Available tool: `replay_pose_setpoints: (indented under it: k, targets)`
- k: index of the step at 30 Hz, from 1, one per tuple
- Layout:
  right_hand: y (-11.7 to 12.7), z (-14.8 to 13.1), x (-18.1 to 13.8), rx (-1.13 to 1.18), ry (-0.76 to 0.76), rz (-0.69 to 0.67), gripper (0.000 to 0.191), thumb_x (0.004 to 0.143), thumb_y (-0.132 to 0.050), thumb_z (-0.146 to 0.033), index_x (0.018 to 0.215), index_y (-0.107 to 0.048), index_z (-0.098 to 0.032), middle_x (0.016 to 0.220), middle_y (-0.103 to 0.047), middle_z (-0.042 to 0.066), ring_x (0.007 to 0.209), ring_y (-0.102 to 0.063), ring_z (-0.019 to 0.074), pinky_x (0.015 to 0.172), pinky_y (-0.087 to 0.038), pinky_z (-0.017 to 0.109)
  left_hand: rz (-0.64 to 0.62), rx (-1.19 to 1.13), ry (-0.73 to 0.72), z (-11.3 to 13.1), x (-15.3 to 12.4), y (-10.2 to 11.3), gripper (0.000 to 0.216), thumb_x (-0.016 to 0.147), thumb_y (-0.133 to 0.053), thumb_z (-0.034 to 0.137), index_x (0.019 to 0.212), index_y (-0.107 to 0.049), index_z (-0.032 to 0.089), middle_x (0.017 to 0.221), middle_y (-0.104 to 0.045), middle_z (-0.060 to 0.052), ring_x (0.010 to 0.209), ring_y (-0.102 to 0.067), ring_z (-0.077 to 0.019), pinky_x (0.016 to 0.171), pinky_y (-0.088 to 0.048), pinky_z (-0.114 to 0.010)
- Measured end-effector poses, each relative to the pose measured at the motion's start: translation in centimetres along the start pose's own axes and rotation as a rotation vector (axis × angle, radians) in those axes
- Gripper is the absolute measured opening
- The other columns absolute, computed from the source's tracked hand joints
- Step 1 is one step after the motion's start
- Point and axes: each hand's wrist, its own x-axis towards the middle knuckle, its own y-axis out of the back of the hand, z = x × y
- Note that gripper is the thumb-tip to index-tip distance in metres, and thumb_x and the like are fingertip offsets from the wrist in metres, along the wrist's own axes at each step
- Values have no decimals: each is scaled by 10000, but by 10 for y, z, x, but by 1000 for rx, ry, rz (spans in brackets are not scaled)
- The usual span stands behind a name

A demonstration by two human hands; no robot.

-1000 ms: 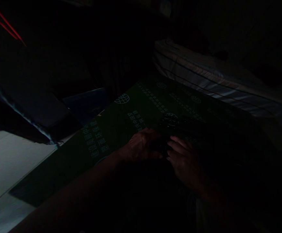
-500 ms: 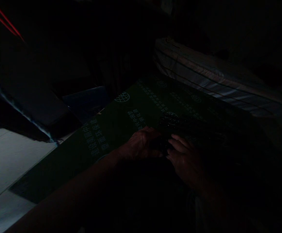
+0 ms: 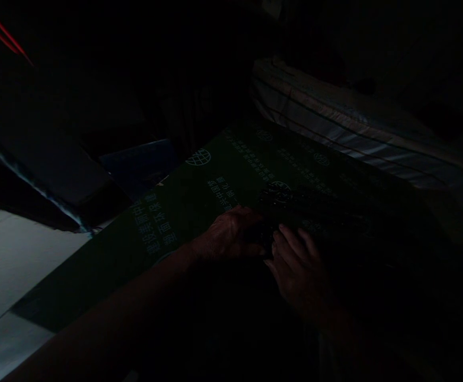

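The view is very dark. My left hand (image 3: 231, 233) is closed, its fingers curled round a black thing (image 3: 268, 229) with small glints, whose kind I cannot make out. From the right, my right hand (image 3: 297, 260) meets it, fingers bent and pressed onto the same black thing, close to the left fingertips. Both hands are above a green board (image 3: 187, 196) printed with pale characters and globe marks. Just beyond the hands, a black heap (image 3: 315, 204) with small shiny specks lies on the board; its pieces are too dark to name.
A striped cushion or mattress-like thing (image 3: 335, 127) borders the board's far right side. Past the left edge are a dark blue flat thing (image 3: 139, 159), a pale floor (image 3: 20, 260) and a light-coloured cord or strip (image 3: 36, 185). Red cords (image 3: 2, 29) hang at upper left.
My right hand has shifted slightly left and its fingers have moved closer over the black thing. My left hand has stayed nearly in place. The view has shifted very slightly.
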Motion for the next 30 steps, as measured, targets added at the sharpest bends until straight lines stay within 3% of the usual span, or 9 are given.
replay_pose_setpoints:
  k: [17, 25, 30]
  targets:
    - [-3, -8, -3, -6, -41, 19, 246, 913, -456, -163, 1003, -650, -40, 1163, -636, 183, 1260, -433, 316, 1001, -370, 522, -16, 19, -28, -3, 2, 0, 603, 739, -671, 468, 1224, -522, 144, 1173, -584, -117, 1088, -535, -270, 892, -462, -413]
    - [-6, -9, -3, 22, -62, 8, 229, 909, -467, -177, 968, -666, -82, 1162, -640, 167, 1266, -426, 318, 980, -380, 534, -18, 10, 21, 2, 1, 1, 627, 735, -682, 475, 1234, -523, 131, 1190, -576, -133, 1117, -515, -276, 919, -453, -423]
    - [-6, -10, -6, 26, -108, 68, 222, 901, -482, -178, 1014, -651, -88, 1175, -638, 156, 1255, -447, 312, 992, -378, 522, -2, 1, 31, 2, 1, 1, 588, 740, -675, 467, 1221, -533, 160, 1183, -581, -121, 1108, -523, -272, 917, -454, -425]
